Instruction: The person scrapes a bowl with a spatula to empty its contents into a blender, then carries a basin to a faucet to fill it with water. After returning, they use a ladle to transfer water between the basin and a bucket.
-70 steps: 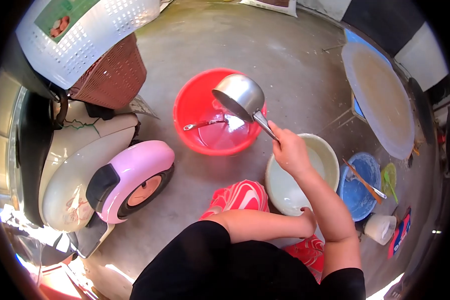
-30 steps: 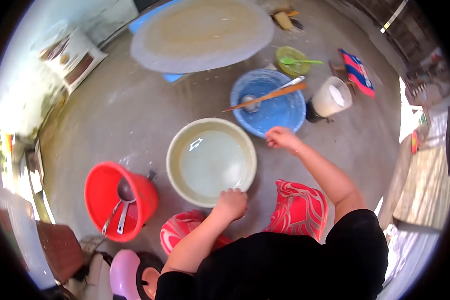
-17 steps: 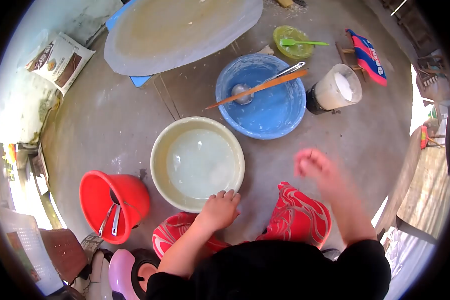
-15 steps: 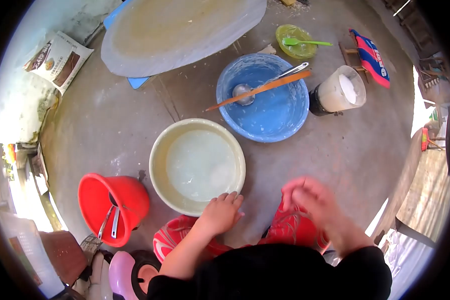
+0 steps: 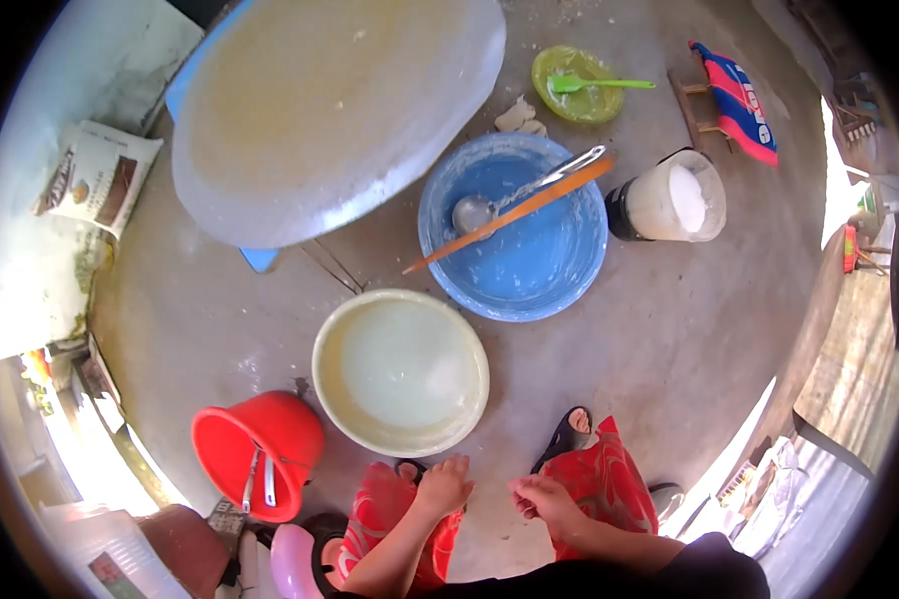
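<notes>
My left hand (image 5: 444,487) hovers above my left knee, just below the cream basin (image 5: 402,446), and does not touch its rim. Its fingers are loosely bent, apart from anything. My right hand (image 5: 549,498) is by my right knee, its fingers curled closed with nothing visible in them. Cloudy pale liquid fills the bottom of the cream basin. Behind it stands a blue basin (image 5: 529,285), smeared with white. A metal ladle (image 5: 474,213) and an orange-brown stick (image 5: 514,215) lie across that basin.
A red bucket (image 5: 305,429) holding metal-handled utensils stands at left. A large round board (image 5: 330,130) fills the upper left. At the right are a bucket of white contents (image 5: 659,200), a yellow-green dish (image 5: 584,105) with a green spatula (image 5: 609,84), and a small stool (image 5: 734,105).
My left hand has left the cream basin's rim and drawn back to my knee. My right hand has moved down and left, nearer the left. The view has shifted, and my feet now show.
</notes>
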`<control>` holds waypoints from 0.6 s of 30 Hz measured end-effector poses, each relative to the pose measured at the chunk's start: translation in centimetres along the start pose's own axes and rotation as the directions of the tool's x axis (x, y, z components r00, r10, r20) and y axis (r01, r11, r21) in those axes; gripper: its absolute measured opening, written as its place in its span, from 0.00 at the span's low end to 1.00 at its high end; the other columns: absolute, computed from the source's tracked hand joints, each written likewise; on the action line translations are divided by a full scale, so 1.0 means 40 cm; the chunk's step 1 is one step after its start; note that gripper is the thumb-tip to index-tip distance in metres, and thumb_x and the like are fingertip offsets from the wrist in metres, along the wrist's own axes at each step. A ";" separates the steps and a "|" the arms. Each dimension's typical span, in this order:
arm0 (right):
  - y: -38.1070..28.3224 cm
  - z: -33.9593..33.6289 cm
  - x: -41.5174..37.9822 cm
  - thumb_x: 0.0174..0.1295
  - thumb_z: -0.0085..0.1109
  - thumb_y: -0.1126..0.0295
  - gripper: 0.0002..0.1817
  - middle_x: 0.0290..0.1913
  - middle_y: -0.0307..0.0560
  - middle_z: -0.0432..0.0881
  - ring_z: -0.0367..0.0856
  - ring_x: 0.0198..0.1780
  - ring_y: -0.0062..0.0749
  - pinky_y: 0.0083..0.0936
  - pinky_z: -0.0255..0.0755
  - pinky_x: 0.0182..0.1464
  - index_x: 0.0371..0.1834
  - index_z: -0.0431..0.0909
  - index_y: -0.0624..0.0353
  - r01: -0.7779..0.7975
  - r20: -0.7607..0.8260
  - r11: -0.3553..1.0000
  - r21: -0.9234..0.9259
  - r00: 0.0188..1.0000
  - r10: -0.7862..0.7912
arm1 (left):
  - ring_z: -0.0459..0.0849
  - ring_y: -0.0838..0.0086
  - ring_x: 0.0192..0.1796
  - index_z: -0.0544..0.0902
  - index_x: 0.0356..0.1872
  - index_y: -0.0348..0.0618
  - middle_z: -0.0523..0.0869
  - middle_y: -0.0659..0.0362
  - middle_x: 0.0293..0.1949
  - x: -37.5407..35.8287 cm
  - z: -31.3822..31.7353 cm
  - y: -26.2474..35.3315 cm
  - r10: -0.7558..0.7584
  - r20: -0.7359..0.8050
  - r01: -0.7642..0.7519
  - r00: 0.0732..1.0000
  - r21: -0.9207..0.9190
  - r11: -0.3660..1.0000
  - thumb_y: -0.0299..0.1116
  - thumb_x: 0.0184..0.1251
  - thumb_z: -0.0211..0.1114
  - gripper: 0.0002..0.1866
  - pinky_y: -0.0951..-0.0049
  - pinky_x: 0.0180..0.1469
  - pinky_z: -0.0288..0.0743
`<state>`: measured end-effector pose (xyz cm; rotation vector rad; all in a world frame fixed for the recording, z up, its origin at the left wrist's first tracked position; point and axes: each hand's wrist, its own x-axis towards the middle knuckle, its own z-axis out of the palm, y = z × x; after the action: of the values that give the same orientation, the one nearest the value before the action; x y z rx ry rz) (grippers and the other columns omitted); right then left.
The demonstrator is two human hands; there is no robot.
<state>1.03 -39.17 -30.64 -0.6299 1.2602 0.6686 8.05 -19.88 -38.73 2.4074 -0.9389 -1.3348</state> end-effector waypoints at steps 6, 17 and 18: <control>0.194 -0.066 0.067 0.59 0.53 0.66 0.13 0.29 0.36 0.76 0.73 0.30 0.20 0.18 0.69 0.33 0.45 0.72 0.60 0.577 0.116 0.732 -0.361 0.807 -0.579 | 0.63 0.52 0.62 0.65 0.58 0.46 0.65 0.46 0.60 -0.222 0.034 0.091 -0.157 0.052 0.124 0.986 0.392 0.912 0.45 0.58 0.50 0.27 0.40 0.57 0.54; 0.153 -0.286 -0.315 0.55 0.52 0.65 0.11 0.30 0.44 0.79 0.78 0.34 0.31 0.26 0.72 0.39 0.40 0.76 0.55 0.503 0.050 0.469 -0.726 0.718 -0.694 | 0.47 0.44 0.67 0.46 0.68 0.59 0.48 0.41 0.66 -0.550 -0.268 0.462 -0.665 0.434 0.588 0.607 0.317 0.744 0.67 0.54 0.43 0.42 0.34 0.60 0.37; 0.070 -0.318 -0.382 0.56 0.51 0.64 0.11 0.32 0.45 0.80 0.78 0.35 0.33 0.28 0.72 0.40 0.39 0.76 0.54 0.423 -0.006 0.587 -0.690 0.808 -0.589 | 0.47 0.44 0.67 0.46 0.68 0.59 0.48 0.41 0.66 -0.554 -0.209 0.419 -0.663 0.433 0.594 0.610 0.304 0.745 0.67 0.54 0.43 0.42 0.34 0.60 0.37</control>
<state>-11.81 -48.46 -18.31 -1.6589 0.9431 0.5432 -0.52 -19.55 -11.02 2.6447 -0.2116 -2.3343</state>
